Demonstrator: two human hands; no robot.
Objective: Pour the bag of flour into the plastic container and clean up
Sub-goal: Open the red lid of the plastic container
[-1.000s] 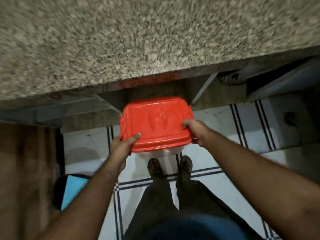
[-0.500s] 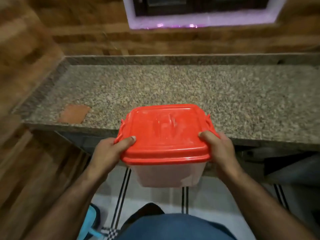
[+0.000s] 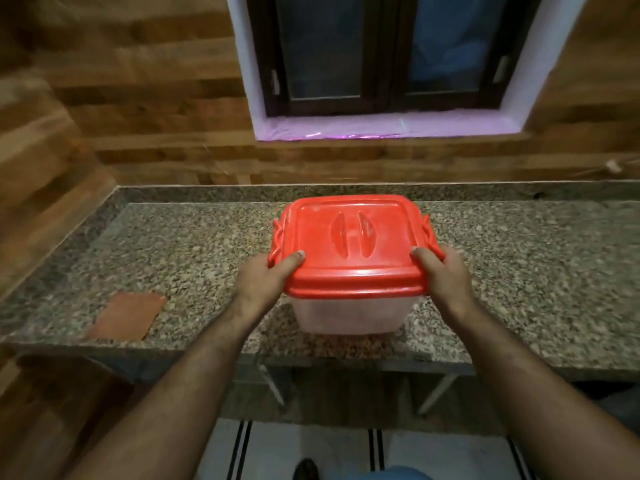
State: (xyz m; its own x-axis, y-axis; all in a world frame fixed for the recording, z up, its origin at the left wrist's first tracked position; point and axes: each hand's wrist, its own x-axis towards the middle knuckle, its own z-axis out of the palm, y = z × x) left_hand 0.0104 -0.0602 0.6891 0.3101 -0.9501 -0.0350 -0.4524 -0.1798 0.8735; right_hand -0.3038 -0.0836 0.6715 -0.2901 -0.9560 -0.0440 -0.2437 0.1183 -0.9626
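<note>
A clear plastic container (image 3: 346, 315) with a red lid (image 3: 351, 244) is over the near part of the granite counter (image 3: 173, 251); I cannot tell whether its base touches the stone. My left hand (image 3: 265, 280) grips its left side, thumb on the lid. My right hand (image 3: 443, 277) grips the right side the same way. The lid is closed, with red side clips at both ends. No flour bag is in view.
A reddish-brown patch (image 3: 126, 315) marks the counter's front left. Wooden walls rise at the left and back. A dark window (image 3: 381, 53) with a white sill sits above the counter. Below the counter edge are metal brackets and striped floor tiles (image 3: 311, 448).
Both hands have lifted the container from down by the floor up and forward over the counter. The view has swung from looking down to looking ahead.
</note>
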